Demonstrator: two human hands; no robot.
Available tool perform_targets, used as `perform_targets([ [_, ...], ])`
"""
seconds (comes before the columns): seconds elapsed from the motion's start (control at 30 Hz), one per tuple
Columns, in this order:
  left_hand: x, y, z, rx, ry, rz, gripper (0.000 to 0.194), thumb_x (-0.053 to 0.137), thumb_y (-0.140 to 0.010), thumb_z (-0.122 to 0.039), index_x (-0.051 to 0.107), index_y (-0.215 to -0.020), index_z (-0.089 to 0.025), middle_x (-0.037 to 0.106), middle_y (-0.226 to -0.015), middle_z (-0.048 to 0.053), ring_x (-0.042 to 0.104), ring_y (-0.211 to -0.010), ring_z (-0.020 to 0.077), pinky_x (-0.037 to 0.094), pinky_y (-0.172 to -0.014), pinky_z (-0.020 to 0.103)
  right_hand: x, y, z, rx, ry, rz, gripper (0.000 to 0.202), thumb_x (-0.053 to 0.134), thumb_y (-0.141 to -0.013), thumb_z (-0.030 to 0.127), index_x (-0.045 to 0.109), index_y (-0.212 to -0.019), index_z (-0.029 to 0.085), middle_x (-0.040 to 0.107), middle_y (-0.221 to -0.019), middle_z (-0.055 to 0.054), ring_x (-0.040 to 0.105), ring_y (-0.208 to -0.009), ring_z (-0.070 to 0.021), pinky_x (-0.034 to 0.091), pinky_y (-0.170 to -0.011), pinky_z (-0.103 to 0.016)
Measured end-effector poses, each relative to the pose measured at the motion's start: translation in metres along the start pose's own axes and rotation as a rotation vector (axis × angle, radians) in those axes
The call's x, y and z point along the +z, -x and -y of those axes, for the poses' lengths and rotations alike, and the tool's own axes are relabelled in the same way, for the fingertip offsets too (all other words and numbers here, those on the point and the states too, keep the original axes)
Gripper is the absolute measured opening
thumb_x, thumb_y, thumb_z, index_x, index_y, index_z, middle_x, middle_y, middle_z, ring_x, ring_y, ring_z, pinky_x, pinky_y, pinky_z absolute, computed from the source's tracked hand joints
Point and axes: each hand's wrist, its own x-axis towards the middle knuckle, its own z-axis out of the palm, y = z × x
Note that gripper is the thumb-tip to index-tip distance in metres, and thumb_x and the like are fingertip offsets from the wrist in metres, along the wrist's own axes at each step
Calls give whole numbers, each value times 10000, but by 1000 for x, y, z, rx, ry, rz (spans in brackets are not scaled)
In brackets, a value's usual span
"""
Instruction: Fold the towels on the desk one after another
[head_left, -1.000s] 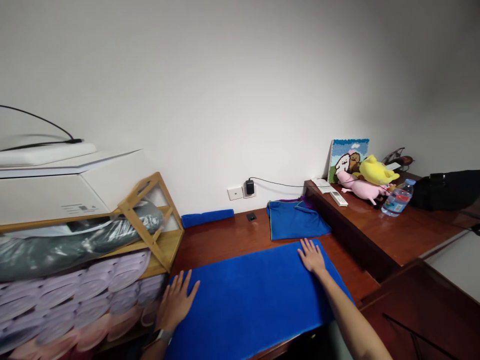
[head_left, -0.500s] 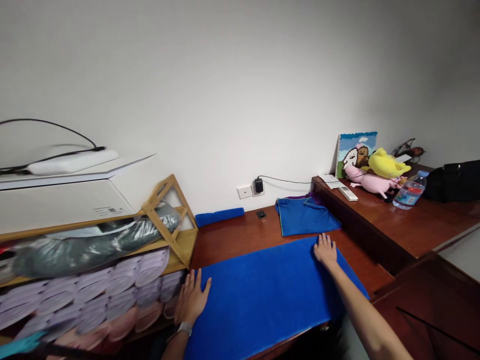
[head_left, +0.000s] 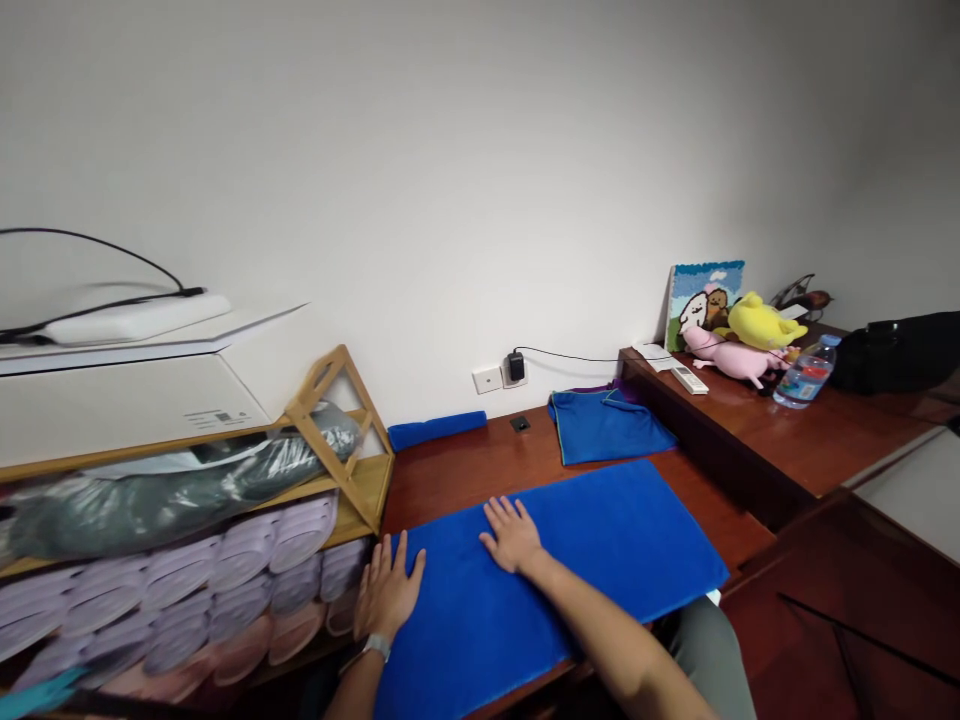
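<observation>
A large blue cloth (head_left: 600, 540) lies spread flat over the front of the brown desk (head_left: 457, 475). My left hand (head_left: 390, 590) rests at the cloth's left edge, fingers apart, with a watch on the wrist. Flat on the cloth, left of its middle, is my right hand (head_left: 513, 537), its fingers spread and holding nothing. Behind the cloth lie a folded blue cloth bag (head_left: 606, 427) on the right and a rolled blue cloth (head_left: 437, 429) against the wall.
On the left, a wooden rack (head_left: 360, 490) holds slippers and a plastic-wrapped bundle under a white box (head_left: 135, 400). On the raised right desktop are plush toys (head_left: 761, 322), a bottle (head_left: 808, 374) and a remote (head_left: 688, 380). A black plug (head_left: 515, 366) sits in the wall.
My right hand has moved left across the cloth from its right back corner. My left hand has stayed at the left edge. The view has shifted slightly, and my knee now shows below the cloth.
</observation>
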Motion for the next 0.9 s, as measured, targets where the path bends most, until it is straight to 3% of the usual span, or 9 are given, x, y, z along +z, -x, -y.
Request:
perform_targets([
  [0.23, 7, -7, 6, -3, -18, -2, 832, 289, -974, -598, 338, -1655, -122, 335, -1742, 189, 289, -1619, 345, 271, -1290, 561, -89, 74, -202, 539, 168, -77, 721, 156, -1086, 551, 160, -1720, 208, 160, -1780, -25, 90, -1652, -209, 38, -1326, -441],
  [0.37, 14, -13, 15, 25, -83, -7, 778, 267, -981, -502, 356, -1645, -107, 306, -1751, 202, 284, -1620, 344, 283, -1279, 553, -116, 115, -278, 692, 209, -107, 724, 143, -1087, 551, 144, -1722, 204, 141, -1786, -8, 84, -1652, -202, 44, -1325, -423],
  [0.5, 11, -16, 18, 66, -129, 32, 755, 325, -975, -500, 369, -1646, -157, 376, -1725, 187, 322, -1600, 356, 312, -1252, 571, -119, 127, -303, 713, 201, -133, 736, 122, -1082, 564, 142, -1723, 202, 139, -1787, -5, 85, -1652, -205, 51, -1324, -417],
  [0.67, 3, -16, 14, 65, -166, 81, 860, 370, -947, -664, 382, -1640, -155, 361, -1728, 202, 321, -1595, 383, 330, -1235, 569, -116, 125, -305, 697, 191, -129, 752, 103, -1075, 572, 136, -1724, 195, 121, -1789, -1, 80, -1653, -215, 41, -1325, -422],
  [0.9, 4, -16, 17, 113, -218, 93, 823, 271, -980, -619, 442, -1607, -114, 325, -1738, 226, 279, -1613, 404, 300, -1258, 556, -117, 124, -307, 704, 184, -122, 746, 109, -1073, 568, 120, -1726, 206, 121, -1792, -4, 65, -1653, -205, 42, -1322, -423],
])
